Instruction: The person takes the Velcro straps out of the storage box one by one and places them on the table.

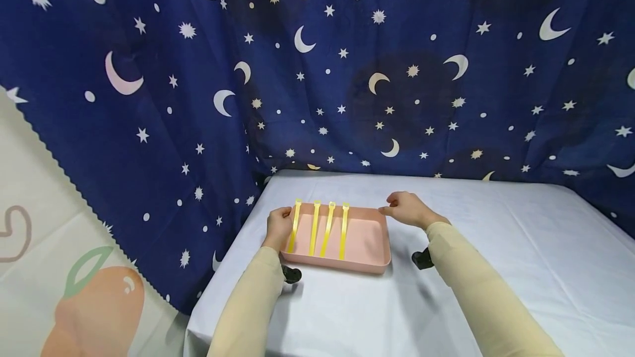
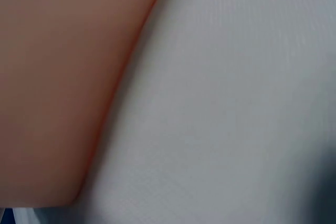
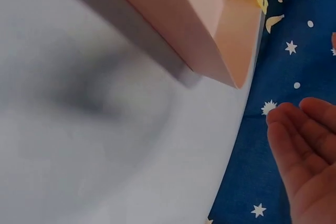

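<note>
A shallow pink tray [image 1: 366, 234] lies on the white-covered table. Several yellow strips with slotted heads, like cable ties [image 1: 329, 229], stand side by side in its left half, their heads over the back rim. My left hand [image 1: 279, 228] holds the tray's left side near the back corner, its fingers curled at the rim. Only the tray's outer wall [image 2: 68, 77] shows in the left wrist view; the left fingers are hidden there. Beside the back right corner is my right hand [image 1: 408, 209], fingers loosely bent. In the right wrist view the right fingers [image 3: 310, 140] hold nothing and are apart from the tray.
White cloth [image 1: 496, 247] covers the table, which extends right of the tray. A dark blue curtain [image 1: 347, 81] with moons and stars hangs behind and at the left. Black wrist cameras [image 1: 423, 258] sit under both forearms, close above the cloth.
</note>
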Tool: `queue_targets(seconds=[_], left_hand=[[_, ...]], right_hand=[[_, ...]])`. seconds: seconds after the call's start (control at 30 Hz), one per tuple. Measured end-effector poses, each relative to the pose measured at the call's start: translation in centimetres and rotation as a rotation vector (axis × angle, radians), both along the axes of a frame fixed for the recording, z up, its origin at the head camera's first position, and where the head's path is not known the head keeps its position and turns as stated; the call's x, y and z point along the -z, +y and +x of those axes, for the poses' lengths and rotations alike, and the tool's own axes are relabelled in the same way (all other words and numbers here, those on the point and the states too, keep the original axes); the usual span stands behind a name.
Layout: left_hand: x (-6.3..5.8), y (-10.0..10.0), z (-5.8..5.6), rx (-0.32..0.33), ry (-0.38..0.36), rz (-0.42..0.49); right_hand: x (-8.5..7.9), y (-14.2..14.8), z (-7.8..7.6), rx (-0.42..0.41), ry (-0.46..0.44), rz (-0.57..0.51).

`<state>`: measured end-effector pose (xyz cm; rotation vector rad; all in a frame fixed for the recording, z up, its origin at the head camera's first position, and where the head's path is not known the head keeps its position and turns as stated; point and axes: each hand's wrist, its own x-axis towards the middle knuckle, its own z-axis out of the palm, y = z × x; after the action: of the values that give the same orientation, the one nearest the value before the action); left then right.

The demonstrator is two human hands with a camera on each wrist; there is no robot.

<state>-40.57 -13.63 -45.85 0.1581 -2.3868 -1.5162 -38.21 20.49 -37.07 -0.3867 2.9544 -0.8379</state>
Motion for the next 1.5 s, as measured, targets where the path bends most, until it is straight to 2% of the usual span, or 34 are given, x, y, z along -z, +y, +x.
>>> queue_targets(seconds=[0.43,0.57,0.93,1.13,1.5], left_hand=[[0.0,0.0,0.1,-0.025,-0.067,0.010],[0.1,-0.1,0.1,-0.043,-0.066,0.018],[-0.2,-0.2,0.4,-0.033,-0.087,0.066],[-0.3,-0.2,0.3,-0.035,-0.071,0.066],[0.0,0.0,-0.1,-0.029,-0.089,0.083]], right_hand=[[1.9,-2.0,-0.2,0.012,0.047,-0.040],[2.0,-2.6,-0.3,0.031,0.028,-0.050],[2.2,-4.1,-0.2,0.065,-0.013,-0.130],[2.4,-4.8,-0.3,0.081,-0.026,-0.176],[4.0,-6.0,-0.4,0.128,-0.111,-0.247]])
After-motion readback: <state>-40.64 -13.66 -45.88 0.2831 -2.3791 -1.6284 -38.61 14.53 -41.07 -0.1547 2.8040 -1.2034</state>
